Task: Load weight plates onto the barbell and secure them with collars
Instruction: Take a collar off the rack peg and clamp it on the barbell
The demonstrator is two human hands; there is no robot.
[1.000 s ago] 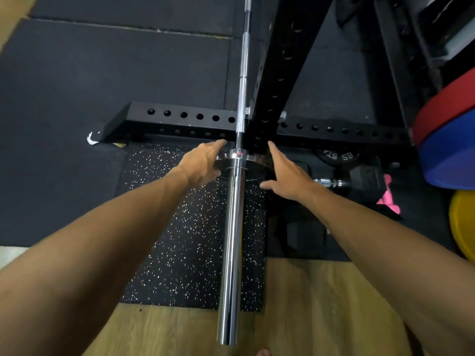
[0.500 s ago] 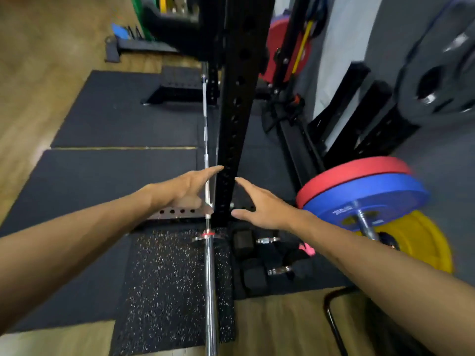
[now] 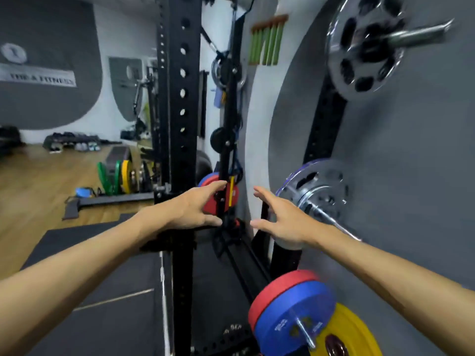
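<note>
Both hands reach forward, empty with spread fingers: the left hand in front of the black rack post, the right hand just before a silver plate hung on a wall peg. A second silver plate hangs higher on the grey wall. Lower right, a red plate and a blue plate sit together on a peg beside a yellow plate.
</note>
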